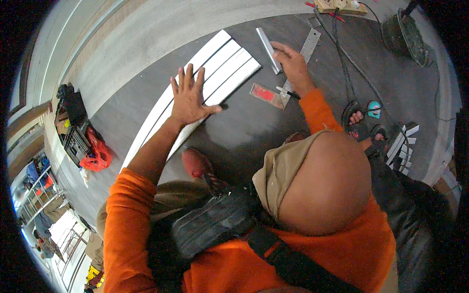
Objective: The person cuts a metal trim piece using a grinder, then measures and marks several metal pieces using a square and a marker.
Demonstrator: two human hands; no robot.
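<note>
My left hand (188,100) lies with its fingers spread on several long white strips (222,66) set side by side, dark gaps running between them. A short, light-grey straight piece (265,43), like an offcut of metal or plastic profile, is in my right hand (294,67), pinched by its side just right of the strips' far end. Under and beside that hand is a metal try square (310,44) with a red patch on its stock (264,93). A black-and-white marker (288,92) rests across the square near the corner.
A dark bucket (403,36) stands at the far right, with black cables (359,68) running from a socket board (342,6). Another person's sandalled foot (354,116) is beside a teal tape roll (374,109). White offcuts (404,149) lie right; a red bag (96,155) and crate (75,141) left.
</note>
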